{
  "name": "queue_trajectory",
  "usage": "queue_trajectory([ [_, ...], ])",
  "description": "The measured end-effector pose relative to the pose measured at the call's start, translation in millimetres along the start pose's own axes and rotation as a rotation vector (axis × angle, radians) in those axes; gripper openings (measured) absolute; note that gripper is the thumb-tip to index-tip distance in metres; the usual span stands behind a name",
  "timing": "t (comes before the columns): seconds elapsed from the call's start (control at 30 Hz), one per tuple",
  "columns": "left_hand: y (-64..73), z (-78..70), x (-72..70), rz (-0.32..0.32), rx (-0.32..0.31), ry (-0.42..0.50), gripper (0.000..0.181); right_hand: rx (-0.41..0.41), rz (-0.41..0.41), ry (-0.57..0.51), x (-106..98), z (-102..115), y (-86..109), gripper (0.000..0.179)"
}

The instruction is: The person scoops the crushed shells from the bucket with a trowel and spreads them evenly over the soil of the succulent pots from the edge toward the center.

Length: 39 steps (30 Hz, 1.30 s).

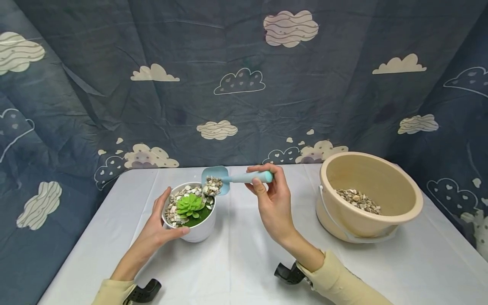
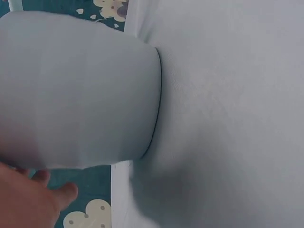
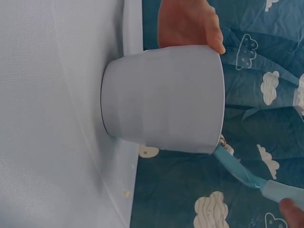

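Observation:
A white flower pot stands on the table at centre left in the head view. Inside it a green succulent sits on a mossy mound among pebbles. My left hand holds the pot from the left side, thumb at the near rim and fingers at the far left rim. With my right hand I grip a light-blue trowel by its handle. The trowel's blade, loaded with small stones, tilts at the pot's right rim; in the right wrist view its tip meets the rim.
A beige bucket with a white handle stands at the right of the table, with more small stones lying inside. White cloth covers the table. Behind it hangs a dark blue cloud-patterned curtain.

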<state>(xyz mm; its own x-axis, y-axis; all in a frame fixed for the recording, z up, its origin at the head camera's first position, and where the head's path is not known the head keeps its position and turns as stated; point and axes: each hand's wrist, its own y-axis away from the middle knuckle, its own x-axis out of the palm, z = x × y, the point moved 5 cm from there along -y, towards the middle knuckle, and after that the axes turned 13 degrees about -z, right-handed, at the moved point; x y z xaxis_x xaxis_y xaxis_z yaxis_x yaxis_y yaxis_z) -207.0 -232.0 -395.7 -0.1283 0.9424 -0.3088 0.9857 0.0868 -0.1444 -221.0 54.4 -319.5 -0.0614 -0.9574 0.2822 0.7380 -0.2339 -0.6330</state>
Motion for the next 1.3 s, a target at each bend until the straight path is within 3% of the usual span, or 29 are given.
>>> queue_trajectory([
  [0.23,2.0,0.5,1.3,0.063,0.021,0.142,0.102,-0.001,0.006,0.008,0.1,0.5,0.0,0.024],
  [0.63,1.0,-0.2,-0.4,0.031,0.034,0.157,0.104,-0.001,0.002,0.007,-0.4,-0.2,0.0,0.024],
  [0.77,0.1,0.0,-0.9,0.008,0.041,0.129,0.107,-0.002,0.0,0.009,-0.2,-0.8,0.6,0.024],
  [0.97,-0.1,2.1,-2.5,-0.013,0.019,-0.005,0.11,-0.003,0.003,-0.005,0.2,-1.7,2.3,0.023],
  [1.07,-0.4,3.4,-2.7,-0.01,0.022,-0.026,0.11,-0.006,0.005,0.004,0.2,-1.9,2.4,0.023],
  [1.3,-0.8,4.4,-1.8,0.069,0.04,0.118,0.103,-0.011,0.006,0.01,0.0,-2.2,2.3,0.023],
])
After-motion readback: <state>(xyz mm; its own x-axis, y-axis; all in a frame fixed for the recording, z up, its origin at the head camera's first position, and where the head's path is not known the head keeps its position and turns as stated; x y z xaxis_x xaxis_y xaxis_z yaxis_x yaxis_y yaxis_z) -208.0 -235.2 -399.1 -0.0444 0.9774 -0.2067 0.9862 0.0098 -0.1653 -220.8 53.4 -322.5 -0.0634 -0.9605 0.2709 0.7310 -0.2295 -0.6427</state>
